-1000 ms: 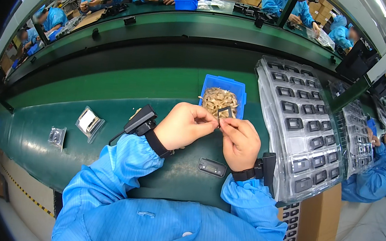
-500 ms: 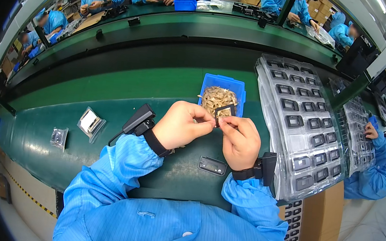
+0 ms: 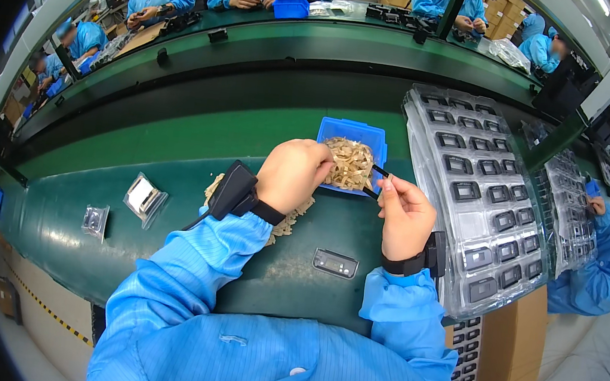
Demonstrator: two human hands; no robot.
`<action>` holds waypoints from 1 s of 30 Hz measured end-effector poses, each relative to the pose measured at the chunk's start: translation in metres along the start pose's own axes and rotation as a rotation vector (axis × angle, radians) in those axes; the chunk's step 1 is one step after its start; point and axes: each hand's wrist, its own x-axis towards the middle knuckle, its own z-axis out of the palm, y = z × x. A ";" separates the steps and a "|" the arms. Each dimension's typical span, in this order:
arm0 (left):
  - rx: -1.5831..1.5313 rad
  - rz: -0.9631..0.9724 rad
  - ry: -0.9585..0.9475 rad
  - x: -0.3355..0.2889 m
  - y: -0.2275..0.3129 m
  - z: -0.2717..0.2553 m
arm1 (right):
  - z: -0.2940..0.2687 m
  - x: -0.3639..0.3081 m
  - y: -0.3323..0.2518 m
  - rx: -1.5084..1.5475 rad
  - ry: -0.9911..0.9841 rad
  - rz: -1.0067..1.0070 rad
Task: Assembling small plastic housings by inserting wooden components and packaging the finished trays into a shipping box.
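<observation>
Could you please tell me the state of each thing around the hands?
Blue rectangular plastic bin: open, holding flat tan strips
Black rectangular frame: held, partly hidden
Right hand: pinching the frame
Left hand: curled, at the bin
Clear plastic tray: holding black rectangular parts
Grey-black oblong part: lying flat
Brown cardboard box: open

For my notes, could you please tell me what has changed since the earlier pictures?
The left hand let go of the black frame and moved forward to the blue bin; the right hand, holding the frame, moved right. The dark plate stayed put.
</observation>
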 end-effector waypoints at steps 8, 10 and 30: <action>-0.691 -0.331 -0.068 -0.005 0.019 -0.006 | 0.004 -0.004 0.010 -0.107 -0.048 -0.233; -0.753 -0.354 -0.163 -0.009 0.034 -0.018 | 0.010 -0.019 -0.011 -0.471 -0.139 -0.452; -0.852 -0.285 -0.422 -0.101 0.036 -0.019 | -0.037 -0.087 -0.004 -0.429 -0.498 -0.170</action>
